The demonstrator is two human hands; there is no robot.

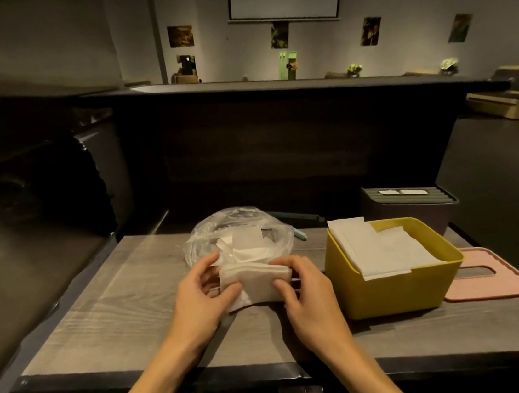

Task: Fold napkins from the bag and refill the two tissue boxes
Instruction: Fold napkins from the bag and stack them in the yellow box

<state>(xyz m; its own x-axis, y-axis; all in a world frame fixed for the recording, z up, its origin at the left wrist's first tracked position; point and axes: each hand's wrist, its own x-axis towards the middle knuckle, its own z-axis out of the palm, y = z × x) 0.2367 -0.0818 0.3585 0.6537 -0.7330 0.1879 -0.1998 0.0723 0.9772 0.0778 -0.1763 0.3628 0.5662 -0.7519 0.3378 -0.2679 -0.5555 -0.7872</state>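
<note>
A: What's in front of me?

B: A grey wood-grain table (102, 316). Right, an open yellow plastic tissue box (392, 291) with white napkins; far behind it, a dark lidded box (417, 205). Centre, a clear plastic bag (236, 232).

A: My hands?

B: Left hand (195, 298) and right hand (304, 292) both pinch a folded white napkin stack (256, 279), just near of the bag.

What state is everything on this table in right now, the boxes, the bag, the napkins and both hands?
Clear plastic bag: open, napkins inside.
Stack of white napkins: folded, gripped by both hands.
Yellow plastic tissue box: lid off, partly filled.
Pink slotted lid: lying flat beside the box.
Dark tissue box: lid on.
Left hand: gripping.
Right hand: gripping.
</note>
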